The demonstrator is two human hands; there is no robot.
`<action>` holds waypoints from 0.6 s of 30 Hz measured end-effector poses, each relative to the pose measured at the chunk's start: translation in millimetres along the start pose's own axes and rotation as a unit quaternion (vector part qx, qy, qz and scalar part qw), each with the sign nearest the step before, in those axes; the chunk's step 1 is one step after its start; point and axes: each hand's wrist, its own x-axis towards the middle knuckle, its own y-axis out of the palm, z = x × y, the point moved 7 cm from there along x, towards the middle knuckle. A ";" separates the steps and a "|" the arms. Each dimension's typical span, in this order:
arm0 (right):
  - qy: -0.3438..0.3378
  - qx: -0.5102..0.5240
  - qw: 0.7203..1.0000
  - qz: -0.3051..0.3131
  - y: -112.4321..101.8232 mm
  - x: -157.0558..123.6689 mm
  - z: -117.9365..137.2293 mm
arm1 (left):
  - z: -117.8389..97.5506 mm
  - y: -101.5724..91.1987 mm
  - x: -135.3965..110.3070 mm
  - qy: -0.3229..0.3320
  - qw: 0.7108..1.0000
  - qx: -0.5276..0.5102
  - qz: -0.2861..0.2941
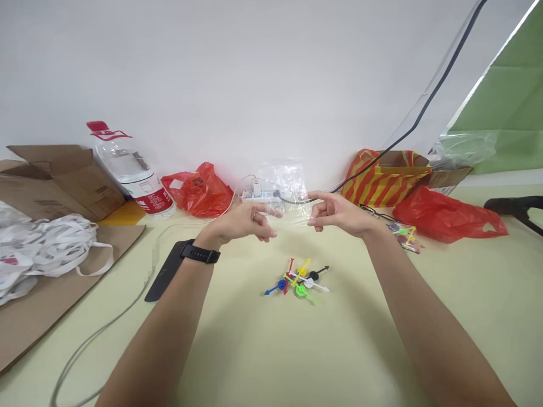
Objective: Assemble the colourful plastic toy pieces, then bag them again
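A small clear plastic bag (292,180) is up in front of me, above the far part of the table. My right hand (339,213) pinches its right edge, with the index finger stretched along it. At the lower left of the bag is my left hand (244,219), its fingers stretched out and apart; whether they touch the plastic I cannot tell. Below both hands, a loose pile of plastic arrow spinners (301,277) in blue, red, yellow, black, white and green lies on the table.
Along the wall stand a large water bottle (144,183), red plastic bags (201,189), a power strip (258,195) and a striped bag (384,178). A cardboard box (55,181) and white straps (63,249) are left. A black phone-like slab (165,274) lies near my left wrist.
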 end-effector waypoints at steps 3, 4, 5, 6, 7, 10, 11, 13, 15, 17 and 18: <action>0.031 -0.027 0.998 0.040 1.4 -4.7 -3.1 | 1.9 6.9 -0.9 -0.009 0.999 0.016 0.036; 0.043 -0.035 0.997 0.057 3.6 -5.6 -4.7 | 1.7 6.6 1.2 -0.001 1.000 0.002 0.013; 0.053 -0.042 0.995 0.073 6.5 -5.8 -6.5 | 1.7 6.0 4.1 0.008 1.000 -0.023 -0.019; 0.060 -0.046 0.993 0.090 10.0 -5.5 -8.5 | 2.0 6.2 7.3 0.018 0.997 -0.059 -0.051; 0.066 -0.049 0.991 0.107 14.2 -4.6 -11.1 | 2.4 7.6 10.6 0.030 0.991 -0.103 -0.080; 0.088 -0.053 0.979 0.173 29.5 -2.0 -23.2 | 3.0 21.0 21.0 0.053 0.967 -0.236 -0.083; 0.099 -0.054 0.974 0.196 34.2 -1.9 -28.0 | 3.5 24.1 23.4 0.051 0.959 -0.266 -0.080; 0.118 -0.054 0.965 0.226 39.7 -2.9 -34.8 | 4.2 21.9 25.1 0.049 0.952 -0.285 -0.101; 0.121 -0.063 0.962 0.236 39.3 -5.1 -34.9 | 4.2 10.3 22.2 0.048 0.955 -0.252 -0.150; 0.104 -0.089 0.962 0.235 33.8 -8.4 -28.9 | 3.4 -4.6 16.5 0.042 0.959 -0.203 -0.196; 0.093 -0.106 0.962 0.233 29.9 -10.5 -24.9 | 2.0 -11.8 13.2 0.044 0.958 -0.185 -0.214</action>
